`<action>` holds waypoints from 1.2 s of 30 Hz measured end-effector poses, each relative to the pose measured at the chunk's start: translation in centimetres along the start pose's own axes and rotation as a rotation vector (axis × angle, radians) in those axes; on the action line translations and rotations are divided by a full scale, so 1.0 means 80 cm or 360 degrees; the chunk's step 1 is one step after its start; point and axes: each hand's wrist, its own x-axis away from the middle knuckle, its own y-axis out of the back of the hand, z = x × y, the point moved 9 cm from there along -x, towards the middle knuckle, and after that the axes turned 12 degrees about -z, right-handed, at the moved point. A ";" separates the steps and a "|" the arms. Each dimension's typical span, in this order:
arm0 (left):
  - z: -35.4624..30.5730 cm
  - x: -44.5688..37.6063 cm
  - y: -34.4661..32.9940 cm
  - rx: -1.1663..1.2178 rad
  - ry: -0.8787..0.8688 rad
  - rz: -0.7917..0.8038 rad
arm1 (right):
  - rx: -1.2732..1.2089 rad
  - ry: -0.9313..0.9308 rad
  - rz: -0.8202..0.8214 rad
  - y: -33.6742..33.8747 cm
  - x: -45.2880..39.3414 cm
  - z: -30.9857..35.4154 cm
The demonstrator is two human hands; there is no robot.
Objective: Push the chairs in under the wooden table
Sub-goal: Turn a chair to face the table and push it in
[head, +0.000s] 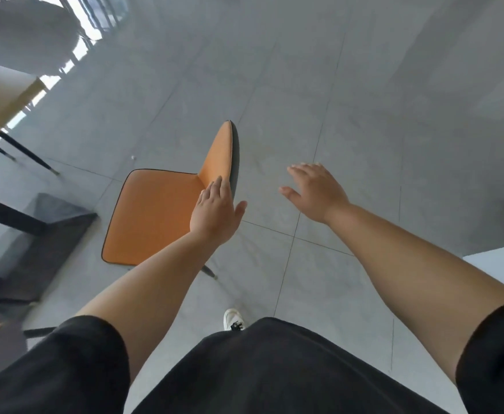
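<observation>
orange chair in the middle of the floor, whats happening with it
A person in dark short sleeves stands behind the orange padded chair with a dark back shell. Their left hand lies open against the top of the backrest, fingers flat on the orange side. The right hand hovers open over the grey tiled floor, touching nothing. The chair stands clear of the light wooden table at left.

Grey floor tiles (349, 100) are seen beyond the hands; a white shoe (233, 319) is seen below them.
</observation>
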 end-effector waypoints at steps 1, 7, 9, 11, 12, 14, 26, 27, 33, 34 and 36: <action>0.002 -0.004 -0.006 0.0021 0.0024 0.0013 | -0.0006 0.0018 0.0006 -0.004 -0.011 0.000; 0.007 -0.011 -0.032 0.0122 0.0198 -0.0010 | -0.0063 0.0221 0.0090 -0.036 -0.081 -0.001; 0.003 -0.007 -0.035 0.0133 0.0277 -0.0095 | -0.0093 0.0333 0.0128 -0.047 -0.108 0.004; 0.005 -0.008 -0.035 0.0128 0.0415 -0.0160 | -0.0143 0.0476 0.0165 -0.060 -0.139 0.013; 0.008 -0.010 -0.036 0.0106 0.0485 -0.0177 | -0.0172 0.0560 0.0181 -0.067 -0.154 0.020; 0.010 -0.013 -0.033 0.0039 0.0581 -0.0219 | -0.0236 0.0771 0.0213 -0.079 -0.184 0.039; 0.004 0.004 -0.040 -0.0125 0.1395 -0.0328 | -0.0252 0.1839 0.0651 -0.130 -0.228 0.089; 0.003 0.006 -0.042 -0.0112 0.1471 -0.0330 | -0.0230 0.1880 0.0669 -0.134 -0.231 0.091; 0.013 0.007 -0.041 -0.0101 0.1686 -0.0401 | -0.0175 0.1995 0.0743 -0.156 -0.260 0.108; 0.015 0.008 -0.041 -0.0101 0.1677 -0.0410 | -0.0175 0.2004 0.0760 -0.159 -0.264 0.110; 0.019 0.010 -0.039 -0.0092 0.1670 -0.0439 | -0.0168 0.2021 0.0789 -0.164 -0.270 0.114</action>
